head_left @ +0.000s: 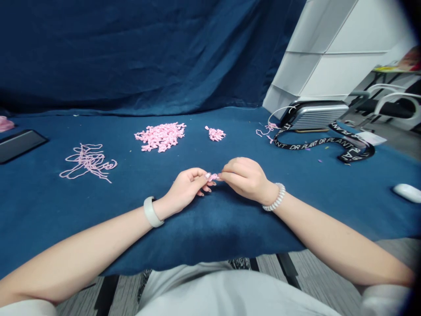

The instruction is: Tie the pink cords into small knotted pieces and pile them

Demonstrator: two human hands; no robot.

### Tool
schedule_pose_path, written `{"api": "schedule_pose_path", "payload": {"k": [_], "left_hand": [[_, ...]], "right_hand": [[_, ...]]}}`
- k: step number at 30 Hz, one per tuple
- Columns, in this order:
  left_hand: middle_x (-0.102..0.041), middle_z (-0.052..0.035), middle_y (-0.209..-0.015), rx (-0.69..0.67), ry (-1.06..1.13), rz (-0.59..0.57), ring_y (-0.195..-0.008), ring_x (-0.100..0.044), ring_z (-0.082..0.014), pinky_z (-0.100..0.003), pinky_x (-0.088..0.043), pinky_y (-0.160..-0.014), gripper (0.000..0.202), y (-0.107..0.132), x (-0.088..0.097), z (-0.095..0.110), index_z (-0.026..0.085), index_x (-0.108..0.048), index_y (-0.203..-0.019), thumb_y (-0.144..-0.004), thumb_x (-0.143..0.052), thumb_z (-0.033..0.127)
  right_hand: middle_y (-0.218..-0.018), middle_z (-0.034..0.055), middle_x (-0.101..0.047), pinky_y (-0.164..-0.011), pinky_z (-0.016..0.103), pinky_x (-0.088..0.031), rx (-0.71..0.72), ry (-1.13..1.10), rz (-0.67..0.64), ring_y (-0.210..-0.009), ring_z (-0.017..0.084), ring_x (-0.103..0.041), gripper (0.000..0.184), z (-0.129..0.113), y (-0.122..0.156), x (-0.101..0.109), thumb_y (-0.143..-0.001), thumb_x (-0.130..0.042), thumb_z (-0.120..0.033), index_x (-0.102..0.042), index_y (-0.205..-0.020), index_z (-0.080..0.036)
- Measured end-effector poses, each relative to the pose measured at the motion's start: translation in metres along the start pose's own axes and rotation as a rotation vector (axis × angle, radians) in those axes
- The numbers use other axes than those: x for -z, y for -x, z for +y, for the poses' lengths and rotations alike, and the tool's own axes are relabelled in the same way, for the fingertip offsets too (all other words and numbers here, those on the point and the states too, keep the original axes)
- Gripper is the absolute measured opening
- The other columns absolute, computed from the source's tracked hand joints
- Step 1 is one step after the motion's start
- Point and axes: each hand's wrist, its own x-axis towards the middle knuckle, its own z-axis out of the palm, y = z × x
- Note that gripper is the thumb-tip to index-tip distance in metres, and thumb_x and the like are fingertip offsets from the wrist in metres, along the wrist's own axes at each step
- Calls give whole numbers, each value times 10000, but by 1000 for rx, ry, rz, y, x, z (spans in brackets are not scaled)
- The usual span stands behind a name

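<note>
Between my two hands is a small pink knotted yarn piece (213,177), just above the blue cloth near the table's front. My left hand (187,188) pinches its left side between thumb and fingers, with the other fingers curled below. On the other side, my right hand (245,176) has its fingertips closed at the piece's right end, partly hiding it. Beyond the hands lie a large heap of similar pink yarn pieces (161,137) and a smaller heap of them (216,134). Loose pink yarn strands (88,162) are tangled to the left.
A dark phone-like slab (21,145) lies at the left edge. At the back right stand a ribbed silver case (320,115) and a black lettered strap (312,144), with yarn scraps (270,127) beside them. A white mouse-shaped object (407,192) is far right.
</note>
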Motion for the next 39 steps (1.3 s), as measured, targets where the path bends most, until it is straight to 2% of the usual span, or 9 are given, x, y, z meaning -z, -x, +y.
{"api": "schedule_pose_path", "payload": {"k": [4,7,11,14,17,22,26,32,39], "left_hand": [[-661,-14,-751,-45,61,-2,-659,-623,-104,-175,-447,-536,223,1,0,-2,158,-581,-879,-780,-635,351],[-658,-6,-738,-76,80,13,-664,-625,-106,-172,-451,-531,236,1,1,-5,162,-569,-917,-758,-667,306],[-654,-3,-743,-94,75,42,-669,-617,-102,-175,-464,-539,249,2,0,-7,159,-567,-914,-741,-684,293],[-645,1,-739,-95,74,69,-660,-607,-99,-176,-464,-533,262,2,-1,-6,157,-571,-914,-729,-693,298],[-638,1,-728,-90,73,81,-650,-600,-99,-177,-464,-529,262,2,-1,-5,156,-576,-905,-724,-695,303],[-627,-11,-730,-68,126,98,-646,-596,-105,-187,-473,-534,243,0,-1,-5,152,-599,-869,-772,-630,372],[-630,-32,-755,-21,199,74,-644,-605,-114,-196,-473,-530,236,-2,0,-4,141,-603,-857,-815,-555,368],[-644,-30,-743,-40,64,-17,-692,-616,-117,-194,-469,-582,183,2,1,-2,143,-618,-820,-802,-590,322],[-646,-37,-763,-81,4,-37,-717,-619,-133,-209,-474,-585,196,6,1,-1,146,-603,-853,-797,-600,335]], "right_hand": [[-786,40,-669,-616,279,-447,93,12,4,-725,145,-569,80,0,0,1,-841,-564,-138,-607,-784,-174],[-792,45,-664,-627,289,-458,59,-51,-12,-721,149,-573,73,0,0,1,-848,-562,-176,-618,-803,-183],[-856,73,-647,-699,313,-489,-243,-362,-40,-779,165,-589,148,1,0,1,-834,-586,-270,-630,-932,-169],[-831,65,-643,-681,285,-485,-466,-619,-141,-737,144,-590,168,-1,-2,0,-856,-552,-291,-639,-908,-157],[-786,50,-637,-662,261,-463,-589,-756,-260,-686,123,-576,209,-5,-5,-2,-878,-516,-300,-641,-801,-150],[-747,33,-616,-630,243,-429,-705,-866,-265,-658,111,-542,233,-9,-7,-6,-880,-508,-297,-626,-746,-148],[-750,26,-612,-626,232,-416,-745,-908,-244,-661,103,-534,212,-8,-6,-6,-874,-515,-275,-627,-750,-144],[-753,20,-608,-650,231,-417,-717,-906,-231,-670,96,-533,173,-7,-6,-6,-864,-526,-216,-624,-739,-146],[-729,16,-607,-651,238,-422,-720,-895,-224,-659,100,-537,179,-6,-5,-7,-852,-550,-231,-628,-713,-150]]}}
